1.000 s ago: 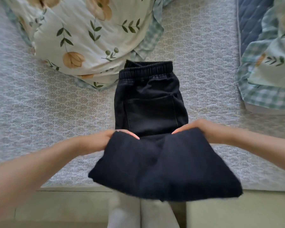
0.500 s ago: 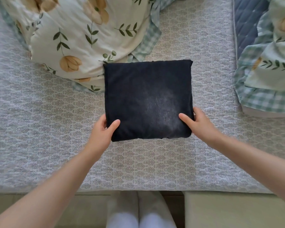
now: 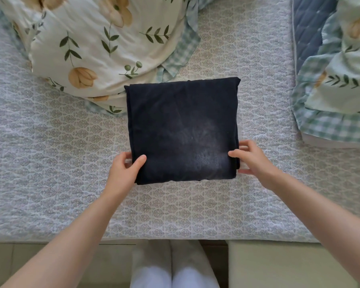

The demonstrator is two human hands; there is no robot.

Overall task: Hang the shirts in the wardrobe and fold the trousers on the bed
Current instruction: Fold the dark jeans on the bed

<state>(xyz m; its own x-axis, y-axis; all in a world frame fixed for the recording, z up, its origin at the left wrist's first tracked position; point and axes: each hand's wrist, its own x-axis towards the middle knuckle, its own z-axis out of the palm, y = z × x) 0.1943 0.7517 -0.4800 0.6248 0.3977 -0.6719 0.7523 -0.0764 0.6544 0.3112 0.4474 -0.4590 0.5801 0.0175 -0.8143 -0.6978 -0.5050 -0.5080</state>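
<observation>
The dark trousers point(image 3: 182, 129) lie folded into a flat square on the patterned bed cover point(image 3: 50, 163); waistband and legs are hidden inside the fold. At their near left corner the left hand point(image 3: 125, 169) pinches the fabric, thumb on top, fingers curled round the edge and mostly hidden. At the near right corner the right hand point(image 3: 252, 159) grips likewise, lower fingers slipped beneath. A floral quilt point(image 3: 104, 44) meets their far left corner, cut off above. Well right of them lies more floral bedding point(image 3: 341, 80), also cut off.
</observation>
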